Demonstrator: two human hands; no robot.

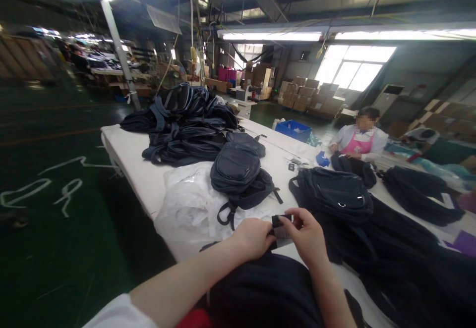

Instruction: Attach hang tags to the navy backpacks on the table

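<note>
My left hand and my right hand are close together above the near part of the table. Between them is a short black strap, pinched by the fingers of both hands. Its finer detail is too small to make out. Below my forearms lies a dark navy backpack, partly hidden by my arms and the lower edge of the view. Just beyond my hands another navy backpack rests on clear plastic bags, its straps trailing toward me.
A heap of navy backpacks covers the far left of the white table. More backpacks lie to the right. Across the table sits a co-worker in a pink apron, near a blue bin. A light pole stands behind the heap.
</note>
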